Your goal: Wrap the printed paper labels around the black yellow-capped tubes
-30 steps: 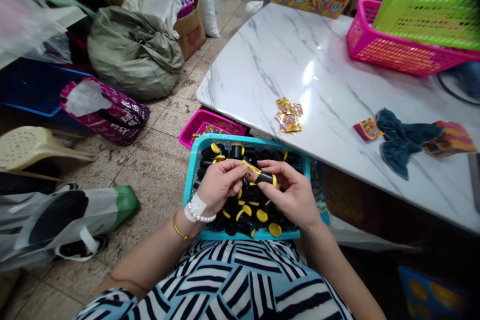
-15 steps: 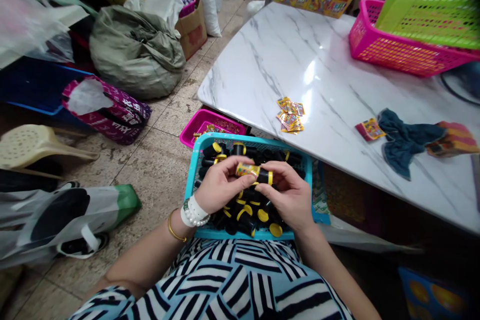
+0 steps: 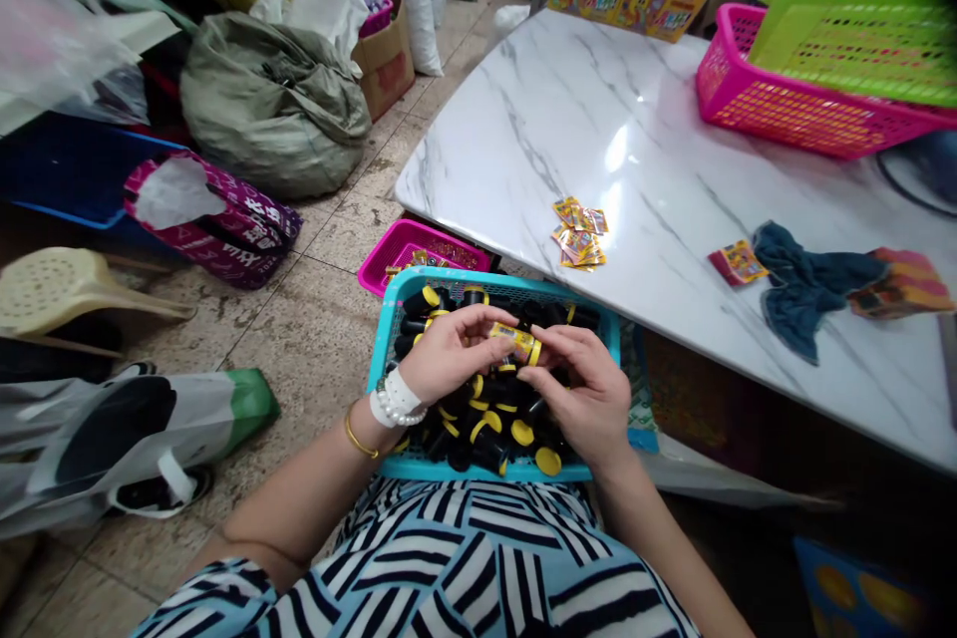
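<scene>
A turquoise basket (image 3: 383, 349) rests on my lap, filled with several small black tubes with yellow caps (image 3: 485, 429). Above it, both hands pinch one such tube (image 3: 515, 340) wrapped in a yellow printed label. My left hand (image 3: 449, 354) grips its left end, fingers curled. My right hand (image 3: 583, 384) holds the capped right end between thumb and fingers. A pile of yellow printed stickers (image 3: 577, 234) lies on the white marble table (image 3: 658, 169) just beyond the basket.
A pink tray (image 3: 389, 254) sits on the floor behind the basket. On the table are a single sticker pack (image 3: 737, 262), a dark blue cloth (image 3: 803, 284), and stacked pink and green baskets (image 3: 785, 100). Bags and sacks (image 3: 269, 100) crowd the floor at left.
The tube has turned between my fingers and the yellow label now covers more of it. Both hands stayed over the basket, shifting slightly right.
</scene>
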`<state>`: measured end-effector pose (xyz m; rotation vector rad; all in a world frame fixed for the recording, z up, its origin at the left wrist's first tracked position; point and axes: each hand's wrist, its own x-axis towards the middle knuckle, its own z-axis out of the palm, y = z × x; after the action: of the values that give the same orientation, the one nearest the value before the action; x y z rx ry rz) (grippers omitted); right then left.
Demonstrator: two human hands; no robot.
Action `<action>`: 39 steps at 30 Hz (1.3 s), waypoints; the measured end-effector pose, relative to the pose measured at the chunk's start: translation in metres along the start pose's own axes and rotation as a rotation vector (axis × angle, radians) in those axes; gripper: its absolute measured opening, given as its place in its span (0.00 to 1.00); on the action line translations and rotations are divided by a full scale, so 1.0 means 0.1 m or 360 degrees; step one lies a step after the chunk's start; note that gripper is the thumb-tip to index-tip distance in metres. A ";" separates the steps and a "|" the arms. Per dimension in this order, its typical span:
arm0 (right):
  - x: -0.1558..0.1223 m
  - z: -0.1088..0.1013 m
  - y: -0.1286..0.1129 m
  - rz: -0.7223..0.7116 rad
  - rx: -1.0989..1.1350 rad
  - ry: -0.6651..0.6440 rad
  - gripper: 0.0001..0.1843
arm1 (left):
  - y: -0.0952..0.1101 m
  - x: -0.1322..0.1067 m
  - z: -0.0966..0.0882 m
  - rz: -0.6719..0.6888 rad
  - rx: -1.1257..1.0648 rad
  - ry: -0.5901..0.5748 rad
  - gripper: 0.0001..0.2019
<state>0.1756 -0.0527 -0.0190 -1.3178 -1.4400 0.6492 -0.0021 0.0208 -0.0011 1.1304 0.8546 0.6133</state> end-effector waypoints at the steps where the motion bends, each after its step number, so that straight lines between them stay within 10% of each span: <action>1: -0.01 -0.01 0.00 0.0005 0.0020 -0.0032 0.22 | 0.00 -0.01 -0.02 -0.0034 0.0018 0.0007 0.18; 16: -0.04 0.08 0.19 0.0028 0.0104 -0.0074 0.18 | -0.19 0.07 -0.09 -0.0162 -0.0006 -0.0217 0.23; 24: -0.01 0.14 0.14 0.0486 0.0530 0.0028 0.13 | -0.06 0.05 0.00 0.0516 0.0599 -0.0146 0.14; 31: 0.03 0.06 0.14 0.0211 0.0289 0.0028 0.18 | 0.03 0.08 -0.15 0.0056 0.0472 -0.0164 0.20; 39: 0.02 0.24 0.20 0.0595 0.0816 -0.0004 0.16 | 0.07 0.03 -0.13 0.0608 0.1050 -0.0058 0.17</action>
<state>0.1619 -0.0395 -0.0441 -1.1723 -0.9388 1.1779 -0.0112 0.0318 0.0029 1.9271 0.8374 0.6349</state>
